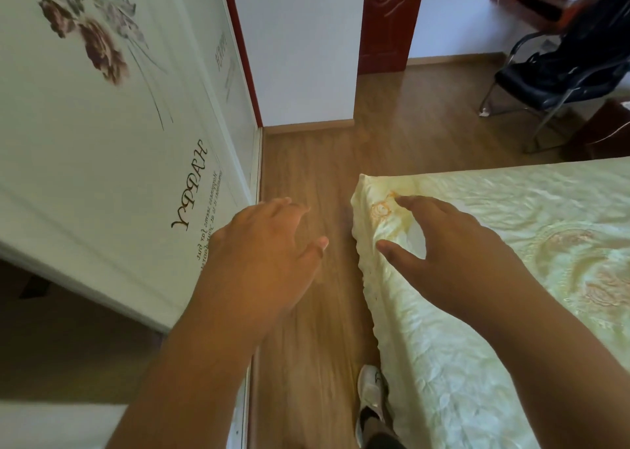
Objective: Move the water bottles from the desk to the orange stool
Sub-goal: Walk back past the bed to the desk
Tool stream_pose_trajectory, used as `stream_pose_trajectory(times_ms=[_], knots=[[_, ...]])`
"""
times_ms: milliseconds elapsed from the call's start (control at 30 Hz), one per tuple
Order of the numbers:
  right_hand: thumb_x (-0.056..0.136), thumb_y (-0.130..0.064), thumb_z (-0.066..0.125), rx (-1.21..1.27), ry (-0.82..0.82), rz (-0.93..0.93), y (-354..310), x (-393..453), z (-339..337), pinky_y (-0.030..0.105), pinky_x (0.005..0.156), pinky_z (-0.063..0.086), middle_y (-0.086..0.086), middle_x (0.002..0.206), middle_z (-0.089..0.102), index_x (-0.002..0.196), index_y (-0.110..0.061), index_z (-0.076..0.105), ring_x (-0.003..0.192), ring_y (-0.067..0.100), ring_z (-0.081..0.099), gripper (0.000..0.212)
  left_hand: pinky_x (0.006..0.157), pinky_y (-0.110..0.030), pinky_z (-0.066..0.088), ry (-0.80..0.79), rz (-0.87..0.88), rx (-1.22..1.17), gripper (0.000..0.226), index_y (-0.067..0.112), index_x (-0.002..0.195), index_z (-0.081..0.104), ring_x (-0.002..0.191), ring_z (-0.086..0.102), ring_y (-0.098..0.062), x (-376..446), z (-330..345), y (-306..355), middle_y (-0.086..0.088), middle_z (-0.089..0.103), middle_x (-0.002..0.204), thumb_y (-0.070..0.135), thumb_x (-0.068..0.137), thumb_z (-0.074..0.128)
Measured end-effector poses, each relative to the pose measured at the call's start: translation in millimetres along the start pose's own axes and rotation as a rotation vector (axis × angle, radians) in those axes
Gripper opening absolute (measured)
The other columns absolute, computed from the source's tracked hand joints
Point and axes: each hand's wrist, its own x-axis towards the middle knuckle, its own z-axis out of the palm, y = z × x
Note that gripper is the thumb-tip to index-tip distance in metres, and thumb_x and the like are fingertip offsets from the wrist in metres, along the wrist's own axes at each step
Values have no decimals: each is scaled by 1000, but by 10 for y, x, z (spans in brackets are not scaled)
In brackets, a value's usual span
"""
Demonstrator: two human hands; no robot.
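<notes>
Empty-handed between bed and wardrobe, a person is walking a narrow strip of wooden floor (306,312).

The left hand (262,254) and right hand (453,254) are both reaching forward with fingers loosely spread, gripping nothing, probably for balance in the gap between the flowered wardrobe door (102,142) at nine o'clock and the yellow bedspread (511,278) at three o'clock. No water bottles, orange stool or container are showing; a brown desk (525,2) and black chair (552,77) are standing at one o'clock, likely the destination.
</notes>
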Motion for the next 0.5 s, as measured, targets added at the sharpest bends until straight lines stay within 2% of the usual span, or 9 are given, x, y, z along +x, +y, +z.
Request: stream_pose_trajectory(times_ms=[233,500], knots=[[90,-68,49,21,35,-90,305,1000,-305,38,108,40,-16,157,37,151,-39,31,137,15,46,70,118,-43,26,42,-60,45,60,43,152,31,150,24,-11,795,-108,387,17,27,163,66,98,39],[90,-68,51,52,-1,-158,569,1808,-482,41,109,40,-13,158,37,152,-38,31,139,18,44,72,119,-42,27,72,-100,29,58,44,151,34,148,27,-10,1417,-92,696,17,32,160,65,97,40]])
